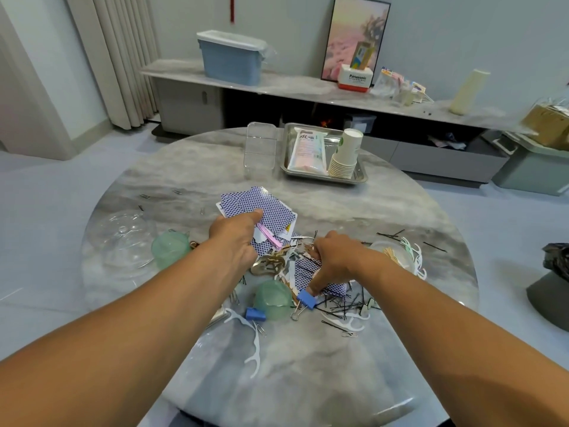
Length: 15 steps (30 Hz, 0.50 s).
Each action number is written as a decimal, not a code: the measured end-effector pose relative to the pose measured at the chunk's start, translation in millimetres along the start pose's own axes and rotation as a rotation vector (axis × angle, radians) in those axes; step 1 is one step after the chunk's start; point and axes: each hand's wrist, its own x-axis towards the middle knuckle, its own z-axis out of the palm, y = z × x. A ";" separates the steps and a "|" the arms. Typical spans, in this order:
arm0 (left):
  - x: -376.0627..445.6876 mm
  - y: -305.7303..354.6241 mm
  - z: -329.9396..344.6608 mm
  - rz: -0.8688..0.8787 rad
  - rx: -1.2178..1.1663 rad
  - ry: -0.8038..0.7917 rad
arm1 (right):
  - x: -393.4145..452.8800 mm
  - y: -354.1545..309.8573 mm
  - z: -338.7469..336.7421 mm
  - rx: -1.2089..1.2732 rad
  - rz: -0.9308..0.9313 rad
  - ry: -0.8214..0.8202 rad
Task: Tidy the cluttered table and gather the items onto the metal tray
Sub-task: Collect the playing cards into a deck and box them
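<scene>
tidy barely started, card pickup in hand

metal tray (361,177) at far side of tabletop (323,380) holds only a wipes pack (308,151) and paper cup stack (345,155). left hand (237,238) grips a fan of playing cards (258,204), thumb on top. right hand (335,260), fingers curled, pinches more cards in the pile. hairpins (338,306), floss picks (254,355), binder clips (306,298) and green cups (274,298) left loose. round grey marble top; low sideboard (292,83) and curtain (120,57) behind.

We face a pale wall (462,32) and a long marble sideboard (295,84), a framed picture (354,32) leaning at its back edge; curtains (123,57) hang left above a grey floor (46,195).
</scene>
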 end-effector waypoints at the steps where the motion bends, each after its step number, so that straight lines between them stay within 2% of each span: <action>1: 0.3 0.9 -0.4 0.001 0.002 0.000 | -0.2 -1.0 -0.7 -0.005 -0.013 0.013; 5: 2.5 7.9 -3.7 0.003 0.015 0.017 | -3.4 3.0 -5.4 0.201 -0.071 0.055; 13: 8.6 15.7 -10.4 0.075 0.074 0.080 | -8.3 29.5 -25.4 0.713 -0.085 0.269; 15: 8.9 11.5 -10.6 0.077 0.098 0.092 | -9.6 31.5 -26.6 0.932 -0.056 0.288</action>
